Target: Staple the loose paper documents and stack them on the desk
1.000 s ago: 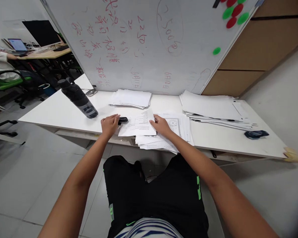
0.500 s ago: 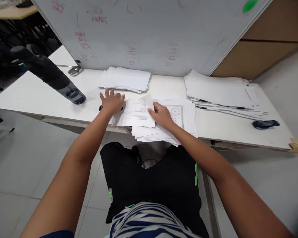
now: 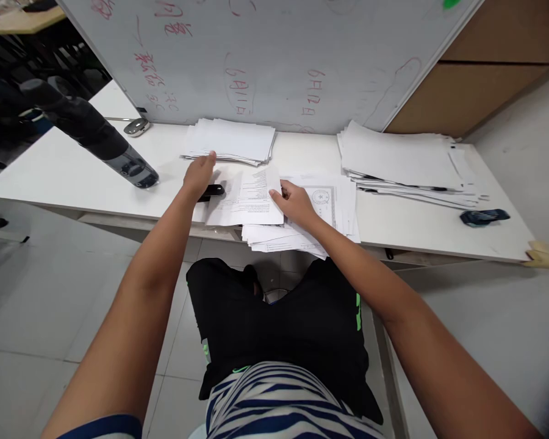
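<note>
My right hand (image 3: 297, 204) pinches the right edge of a printed paper sheet (image 3: 251, 198), thumb on top. The sheet's left end lies against a black stapler (image 3: 214, 190) on the desk. Under my right hand is a loose pile of printed papers (image 3: 341, 204), one with a round stamp and a patterned border; it overhangs the desk's front edge. My left hand (image 3: 200, 175) is turned on its side just beyond the stapler, at the near left corner of a paper stack (image 3: 235, 139). Its fingers are mostly hidden, so any contact with the stack is unclear.
A larger paper stack (image 3: 398, 160) lies on the right of the white desk (image 3: 274, 160), near a dark blue object (image 3: 484, 217). On the left are a dark bottle (image 3: 100, 137) and a computer mouse (image 3: 137, 127). A whiteboard (image 3: 279, 67) stands behind.
My left hand, spread over the stapler before, has lifted away toward the far stack and turned sideways, uncovering the stapler. My right hand keeps its hold on the sheet. The view has shifted slightly.
</note>
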The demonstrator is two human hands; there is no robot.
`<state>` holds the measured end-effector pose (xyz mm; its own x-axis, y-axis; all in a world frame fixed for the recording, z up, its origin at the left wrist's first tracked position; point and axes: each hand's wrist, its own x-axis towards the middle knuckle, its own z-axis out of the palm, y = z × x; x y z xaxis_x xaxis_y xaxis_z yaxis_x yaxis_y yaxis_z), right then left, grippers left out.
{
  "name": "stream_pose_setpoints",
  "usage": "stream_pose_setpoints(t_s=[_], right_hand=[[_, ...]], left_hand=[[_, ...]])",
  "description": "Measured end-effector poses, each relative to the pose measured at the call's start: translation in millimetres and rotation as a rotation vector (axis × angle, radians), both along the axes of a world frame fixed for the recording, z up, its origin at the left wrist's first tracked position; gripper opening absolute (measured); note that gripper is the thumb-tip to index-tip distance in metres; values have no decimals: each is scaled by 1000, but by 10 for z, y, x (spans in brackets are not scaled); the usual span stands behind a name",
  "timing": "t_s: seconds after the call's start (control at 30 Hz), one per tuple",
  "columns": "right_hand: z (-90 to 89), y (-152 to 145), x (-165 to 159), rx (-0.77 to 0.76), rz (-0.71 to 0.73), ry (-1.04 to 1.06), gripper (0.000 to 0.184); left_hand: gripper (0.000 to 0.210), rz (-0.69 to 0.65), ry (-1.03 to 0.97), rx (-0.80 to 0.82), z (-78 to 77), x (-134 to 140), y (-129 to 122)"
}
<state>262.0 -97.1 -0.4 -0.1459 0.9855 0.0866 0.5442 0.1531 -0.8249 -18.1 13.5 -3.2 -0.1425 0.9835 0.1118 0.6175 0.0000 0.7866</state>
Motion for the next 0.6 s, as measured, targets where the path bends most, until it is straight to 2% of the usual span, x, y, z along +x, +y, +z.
stream_pose_setpoints(t_s=[0.1,0.2,0.27,0.37,0.5,0.6], right_hand=[[-3,-4,4,-1,8,35,31],[-8,-9,1,-26,11,76,28],[-17,-12,-1,-37,6,92,26],[-28,-5,-2,-48,-12,104,24],[39,84,-27,-116,-24,97,17],[188,187,-48,-246,32,24,11]], left_hand=[[68,123,-216,141,18,-81,-81],[69,278,-178,260,-79,-224,-310],[62,263,-78,243,-193,-326,-476],[50,178,47,133,-324,-425,-606],[47,172,130,84,-342,-454,-575],[49,177,120,94,-327,-463,-555]])
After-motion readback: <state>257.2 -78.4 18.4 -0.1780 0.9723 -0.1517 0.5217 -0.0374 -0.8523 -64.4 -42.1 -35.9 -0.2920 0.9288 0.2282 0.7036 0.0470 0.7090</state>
